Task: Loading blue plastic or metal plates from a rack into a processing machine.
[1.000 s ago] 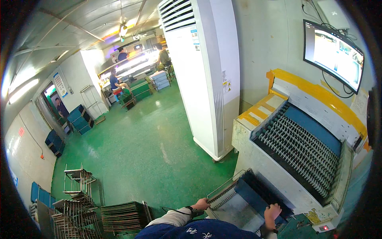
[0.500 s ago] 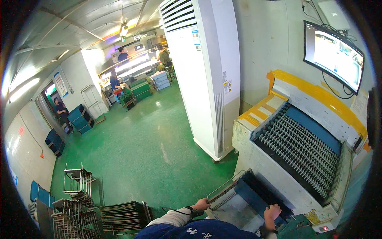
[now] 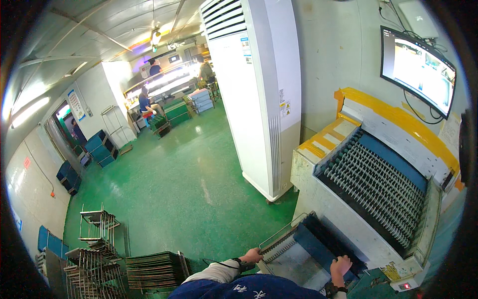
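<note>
In front of me, at the lower right, stands a metal rack [image 3: 282, 249] with a toothed side and a wire handle. Dark blue flat panels [image 3: 315, 245] stand in its right part, close together. My left hand [image 3: 253, 256] is closed round the rack's left edge, near the end of the wire handle. On the other side, my right hand [image 3: 340, 266] has its fingers bent over the top edge of the blue panels. How many panels it grips is hidden. A roller conveyor machine [image 3: 381, 187] with rows of small wheels rises just beyond the rack.
A tall white air conditioner [image 3: 256, 109] stands ahead, left of the machine. Metal racks [image 3: 97, 269] and a rack of thin boards [image 3: 155, 270] sit on the green floor [image 3: 184, 174] at lower left. A monitor [image 3: 418, 67] hangs at upper right. People [image 3: 147, 102] work at the far benches.
Both my hands and the rack stay almost exactly where they were. In the background, the person by the left doorway has moved back into it, and the seated person's arm has shifted.
</note>
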`<state>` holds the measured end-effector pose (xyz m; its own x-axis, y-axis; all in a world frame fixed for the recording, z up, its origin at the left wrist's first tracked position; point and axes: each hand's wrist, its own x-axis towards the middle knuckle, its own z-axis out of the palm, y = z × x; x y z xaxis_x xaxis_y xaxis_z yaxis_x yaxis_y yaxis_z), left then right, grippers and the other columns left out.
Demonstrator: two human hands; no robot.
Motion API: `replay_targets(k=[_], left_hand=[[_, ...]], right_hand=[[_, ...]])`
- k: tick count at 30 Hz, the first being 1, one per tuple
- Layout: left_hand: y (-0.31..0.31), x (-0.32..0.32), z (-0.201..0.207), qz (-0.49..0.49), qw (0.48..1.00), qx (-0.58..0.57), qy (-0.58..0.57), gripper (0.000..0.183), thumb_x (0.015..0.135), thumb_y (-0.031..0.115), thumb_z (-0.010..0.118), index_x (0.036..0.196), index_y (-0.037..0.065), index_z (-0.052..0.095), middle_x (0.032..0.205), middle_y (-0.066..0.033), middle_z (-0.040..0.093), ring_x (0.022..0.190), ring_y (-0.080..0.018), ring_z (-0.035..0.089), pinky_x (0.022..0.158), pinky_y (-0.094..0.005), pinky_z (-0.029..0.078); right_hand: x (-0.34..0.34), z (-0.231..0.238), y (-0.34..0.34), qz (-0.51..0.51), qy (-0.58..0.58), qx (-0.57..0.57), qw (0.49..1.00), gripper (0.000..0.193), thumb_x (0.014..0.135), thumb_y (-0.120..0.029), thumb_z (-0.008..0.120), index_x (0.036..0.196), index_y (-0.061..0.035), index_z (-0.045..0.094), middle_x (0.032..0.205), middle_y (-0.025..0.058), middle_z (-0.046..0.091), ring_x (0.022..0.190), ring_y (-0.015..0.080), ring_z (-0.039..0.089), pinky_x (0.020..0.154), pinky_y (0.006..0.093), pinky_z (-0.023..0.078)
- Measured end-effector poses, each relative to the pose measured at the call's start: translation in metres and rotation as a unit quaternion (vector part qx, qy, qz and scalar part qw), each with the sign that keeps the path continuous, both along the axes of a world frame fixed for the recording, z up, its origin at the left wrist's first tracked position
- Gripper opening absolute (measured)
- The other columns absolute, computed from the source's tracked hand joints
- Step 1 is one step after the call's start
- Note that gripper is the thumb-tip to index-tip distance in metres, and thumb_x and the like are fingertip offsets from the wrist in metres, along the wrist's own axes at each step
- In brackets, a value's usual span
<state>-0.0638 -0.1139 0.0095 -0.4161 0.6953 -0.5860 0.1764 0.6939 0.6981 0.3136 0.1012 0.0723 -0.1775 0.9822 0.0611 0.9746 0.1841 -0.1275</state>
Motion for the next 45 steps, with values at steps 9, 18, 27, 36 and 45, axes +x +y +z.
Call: replay_targets(k=[9, 18, 27, 36, 45], left_hand=[[0.002, 0.001, 0.006, 0.000, 1.000, -0.006, 0.003, 0.038, 0.074, 0.020, 0.069, 0.106, 0.000, 0.061, 0.073, -0.0065, 0.064, 0.057, -0.0159, 0.059, 0.052, -0.0318, 0.048], [0.003, 0.000, 0.004, -0.003, 1.000, -0.013, 0.018, 0.041, 0.076, 0.020, 0.070, 0.109, 0.000, 0.060, 0.074, -0.0073, 0.065, 0.059, -0.0168, 0.061, 0.054, -0.0319, 0.049], [0.005, -0.001, 0.005, -0.009, 1.000, -0.017, 0.013, 0.036, 0.076, 0.021, 0.070, 0.104, 0.001, 0.061, 0.071, -0.0064, 0.063, 0.058, -0.0165, 0.060, 0.053, -0.0317, 0.049], [0.004, -0.003, -0.003, -0.015, 0.999, -0.024, 0.021, 0.037, 0.076, 0.022, 0.069, 0.106, 0.002, 0.061, 0.071, -0.0069, 0.064, 0.058, -0.0175, 0.060, 0.053, -0.0322, 0.048], [0.003, -0.001, 0.000, -0.006, 1.000, -0.006, 0.009, 0.038, 0.077, 0.023, 0.069, 0.106, 0.001, 0.060, 0.071, -0.0074, 0.064, 0.059, -0.0178, 0.061, 0.053, -0.0328, 0.049]], right_hand=[[0.002, -0.003, 0.001, -0.001, 0.012, 0.023, 1.000, 0.020, 0.069, -0.025, 0.072, 0.077, -0.0066, 0.070, 0.096, 0.0123, 0.061, 0.098, 0.0316, 0.056, 0.091, 0.0472, 0.041], [0.002, -0.003, 0.001, 0.005, 0.020, 0.035, 0.999, 0.022, 0.067, -0.025, 0.074, 0.076, -0.0058, 0.070, 0.093, 0.0126, 0.061, 0.096, 0.0323, 0.056, 0.088, 0.0476, 0.042], [0.001, -0.001, 0.001, 0.000, 0.029, 0.029, 0.999, 0.021, 0.067, -0.024, 0.074, 0.077, -0.0054, 0.071, 0.093, 0.0126, 0.061, 0.096, 0.0324, 0.056, 0.088, 0.0478, 0.042], [0.000, 0.001, 0.003, -0.022, 0.026, -0.021, 0.999, 0.023, 0.070, -0.026, 0.073, 0.081, -0.0062, 0.071, 0.102, 0.0135, 0.061, 0.106, 0.0342, 0.055, 0.096, 0.0490, 0.039], [0.002, 0.000, 0.003, -0.010, 0.029, -0.014, 0.999, 0.022, 0.070, -0.025, 0.073, 0.081, -0.0060, 0.071, 0.100, 0.0132, 0.061, 0.103, 0.0333, 0.055, 0.093, 0.0483, 0.040]])
